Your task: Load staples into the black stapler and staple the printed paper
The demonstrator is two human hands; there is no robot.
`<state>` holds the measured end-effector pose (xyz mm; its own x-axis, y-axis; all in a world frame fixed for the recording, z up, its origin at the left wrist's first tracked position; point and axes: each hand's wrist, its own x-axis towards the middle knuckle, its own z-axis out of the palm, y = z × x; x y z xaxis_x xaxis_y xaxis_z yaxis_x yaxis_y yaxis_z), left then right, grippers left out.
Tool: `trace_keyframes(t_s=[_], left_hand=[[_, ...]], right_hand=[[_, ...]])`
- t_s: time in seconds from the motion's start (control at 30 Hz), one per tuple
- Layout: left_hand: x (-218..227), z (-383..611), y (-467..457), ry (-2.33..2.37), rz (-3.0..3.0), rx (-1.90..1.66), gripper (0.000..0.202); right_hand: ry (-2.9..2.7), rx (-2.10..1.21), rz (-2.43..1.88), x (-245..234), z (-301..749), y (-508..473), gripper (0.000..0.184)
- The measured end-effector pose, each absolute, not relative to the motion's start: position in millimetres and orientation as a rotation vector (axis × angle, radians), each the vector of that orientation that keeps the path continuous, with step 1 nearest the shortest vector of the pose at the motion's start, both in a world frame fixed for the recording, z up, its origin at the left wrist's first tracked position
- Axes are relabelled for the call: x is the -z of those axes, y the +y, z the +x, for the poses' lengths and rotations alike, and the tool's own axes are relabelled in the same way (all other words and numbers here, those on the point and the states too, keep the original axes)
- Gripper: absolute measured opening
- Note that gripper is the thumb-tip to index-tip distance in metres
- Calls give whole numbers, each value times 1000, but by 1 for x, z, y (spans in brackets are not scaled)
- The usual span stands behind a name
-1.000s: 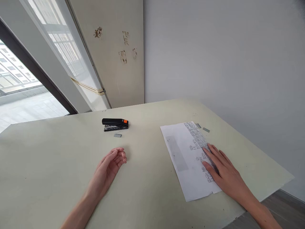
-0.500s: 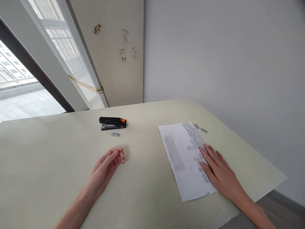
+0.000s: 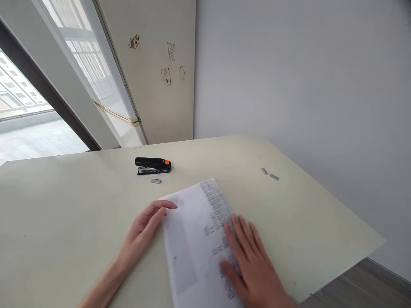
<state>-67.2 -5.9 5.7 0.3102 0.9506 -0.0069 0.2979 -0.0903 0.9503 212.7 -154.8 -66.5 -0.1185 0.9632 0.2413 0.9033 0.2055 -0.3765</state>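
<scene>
My right hand (image 3: 250, 265) lies flat on the right side of a printed paper sheet (image 3: 194, 226), with its fingers spread and slightly blurred. The sheet has small blocks of text and a grid pattern along its right edge, plus a grey rectangle at left. At the sheet's upper left edge is my left hand (image 3: 144, 229), its index finger stretched over the paper and the thumb below it, loosely bent. A black stapler (image 3: 153, 166) with an orange patch rests beyond my left hand. Just in front of it lies a short strip of staples (image 3: 156, 181).
Two more staple strips, one (image 3: 263, 171) beside the other (image 3: 274, 176), lie at the right rear of the pale table (image 3: 305, 222). A grey wall (image 3: 289, 77) borders the table, with a glazed door (image 3: 86, 64) at the back left.
The sheet has slid left and toward me under my right hand. My left hand has shifted slightly right, its index finger straighter and now over the paper's edge. The stapler stays put.
</scene>
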Motion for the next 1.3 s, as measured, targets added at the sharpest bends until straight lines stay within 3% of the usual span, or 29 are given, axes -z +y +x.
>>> trace_keyframes(t_s=[0.13, 0.27, 0.47, 0.6, 0.8, 0.93, 1.13, 1.3], left_hand=[[2, -68, -11, 1013, 2216, -739, 26], [9, -70, -14, 976, 2560, -551, 46], [14, -87, -6, 984, 2692, -421, 65], [16, -100, 3, 985, 2687, -395, 61], [21, -102, 7, 1036, 2625, -419, 48], [19, -103, 7, 1059, 2578, -407, 54], [17, -114, 11, 1049, 2531, -363, 57], [22, -118, 11, 1079, 2511, -462, 63]], right_hand=[[-1882, -595, -1602, 65, 173, -164, 83], [-1711, -983, -1570, 57, 163, -165, 78], [-1756, -1330, -1453, 22, 171, -146, 92], [-1814, -1057, -1485, 6, 172, -95, 80], [-1833, -515, -1337, 28, 139, 46, 61], [-1826, -492, -1318, 40, 107, 117, 60], [-1884, -490, -1354, 47, 106, 157, 34], [-1821, -476, -1421, 51, 149, 138, 38]])
